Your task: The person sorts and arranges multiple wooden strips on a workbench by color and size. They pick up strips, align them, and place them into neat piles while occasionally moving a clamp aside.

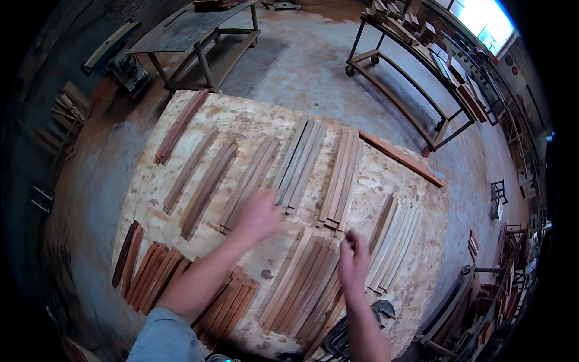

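My left hand [258,215] reaches out over the worn workbench [241,117], fingers spread, resting by the near ends of a grey-brown group of wooden slats [301,160] and a brown group [250,181]. It holds nothing that I can see. My right hand [354,260] hovers with curled fingers between a reddish slat group [304,283] and a pale curved slat group [395,241]; whether it pinches a slat is unclear. Another slat bundle [342,178] lies just beyond it.
More slat groups lie at the bench's left [181,123] and near-left edge [151,271]. A long reddish board [403,158] lies at the far right edge. A metal cart [410,72], a steel table [193,36] and stacked wood stand on the concrete floor around.
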{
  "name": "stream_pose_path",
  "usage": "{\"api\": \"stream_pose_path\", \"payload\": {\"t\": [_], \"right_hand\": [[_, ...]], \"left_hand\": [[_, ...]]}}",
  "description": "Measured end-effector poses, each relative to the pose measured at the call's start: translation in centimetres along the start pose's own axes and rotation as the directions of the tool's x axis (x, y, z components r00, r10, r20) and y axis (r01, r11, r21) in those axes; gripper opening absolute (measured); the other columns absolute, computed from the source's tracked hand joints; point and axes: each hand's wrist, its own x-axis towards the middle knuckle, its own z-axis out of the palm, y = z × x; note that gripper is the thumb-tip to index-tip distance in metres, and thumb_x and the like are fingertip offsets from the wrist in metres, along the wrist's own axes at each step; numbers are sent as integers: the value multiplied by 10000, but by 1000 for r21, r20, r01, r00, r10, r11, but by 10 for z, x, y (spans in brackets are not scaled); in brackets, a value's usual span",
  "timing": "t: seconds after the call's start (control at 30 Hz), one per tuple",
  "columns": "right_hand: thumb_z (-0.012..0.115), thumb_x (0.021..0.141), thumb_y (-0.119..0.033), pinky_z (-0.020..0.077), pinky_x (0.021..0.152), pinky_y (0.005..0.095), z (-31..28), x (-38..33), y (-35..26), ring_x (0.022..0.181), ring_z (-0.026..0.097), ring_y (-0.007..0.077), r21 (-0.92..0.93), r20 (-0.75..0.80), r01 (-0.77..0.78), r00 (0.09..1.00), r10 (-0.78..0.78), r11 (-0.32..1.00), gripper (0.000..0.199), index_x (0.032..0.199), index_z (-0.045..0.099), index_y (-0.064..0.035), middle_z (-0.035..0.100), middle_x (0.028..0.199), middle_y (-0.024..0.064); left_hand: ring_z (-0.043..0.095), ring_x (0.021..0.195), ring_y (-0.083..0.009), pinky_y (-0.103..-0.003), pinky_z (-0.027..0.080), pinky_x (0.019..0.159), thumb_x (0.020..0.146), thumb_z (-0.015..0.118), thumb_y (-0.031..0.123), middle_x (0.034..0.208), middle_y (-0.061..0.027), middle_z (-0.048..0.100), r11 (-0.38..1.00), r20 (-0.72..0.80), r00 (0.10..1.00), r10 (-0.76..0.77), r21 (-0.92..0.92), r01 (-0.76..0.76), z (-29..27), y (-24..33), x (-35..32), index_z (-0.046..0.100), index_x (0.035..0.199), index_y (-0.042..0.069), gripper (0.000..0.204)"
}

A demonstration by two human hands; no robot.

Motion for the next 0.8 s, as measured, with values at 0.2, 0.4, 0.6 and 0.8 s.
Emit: {"api": "stream_pose_path", "payload": {"t": [0.2,0.4,0.6,0.8], "right_hand": [[577,962,-126,489,862,314,-1,-97,-43,915,631,187,415,417,-388,885,207,823,186,1060,652,14,679,981,120],[528,990,-523,501,780,418,-62,-97,-224,847,629,295,647,757,-751,612,-229,132,546,1045,646,7,669,908,192],[510,976,-564,495,805,441,-65,-102,-291,882,625,323,694,683,-694,551,-479,191,592,1065,643,5,664,951,213],[492,963,-606,490,831,465,-78,-127,-307,917,621,351,743,644,-626,572,-508,236,638,1086,639,3,659,995,234]], "left_hand": [[541,1220,-397,-445,411,1056,889,557,161,1309,-278,554,958,-222,937,-268,38,283,-71,-123,-55,541,1305,-82,482],[587,1159,-392,-428,451,1005,886,600,180,1251,-277,593,957,-314,904,-290,-105,271,-80,-183,-101,561,1277,-83,473],[650,1035,-335,-396,501,924,882,619,152,1151,-235,647,937,-301,891,-341,-190,295,-97,-187,-128,576,1255,-84,443],[646,1028,-269,-354,491,915,905,589,113,1144,-195,658,926,-323,886,-333,-289,243,-109,-185,-145,580,1264,-67,402]]}}
